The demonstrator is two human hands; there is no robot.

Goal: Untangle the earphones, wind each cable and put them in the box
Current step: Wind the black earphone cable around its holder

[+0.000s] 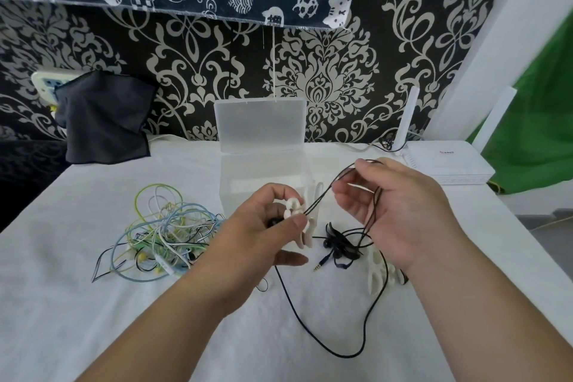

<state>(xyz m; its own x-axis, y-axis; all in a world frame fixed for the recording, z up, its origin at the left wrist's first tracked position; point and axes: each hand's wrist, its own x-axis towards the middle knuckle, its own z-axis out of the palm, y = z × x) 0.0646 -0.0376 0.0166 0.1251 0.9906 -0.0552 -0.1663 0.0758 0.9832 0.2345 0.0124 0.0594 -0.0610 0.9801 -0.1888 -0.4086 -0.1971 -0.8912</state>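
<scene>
White tablecloth (pixel 93 304), left hand (pixel 260 236) fingers (pixel 293 222) pinching winder (pixel 294 206), right hand (pixel 403 211) pinching black cable (pixel 322 193), slanting up-right between hands

Bare left hand (pixel 259 231), bare right hand (pixel 403 211), nails seemingly short

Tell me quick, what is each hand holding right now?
Left hand: closed, gripping a white plastic cable winder and the thin black earphone cable.
Right hand: closed, pinching loops of that same black cable.
</scene>
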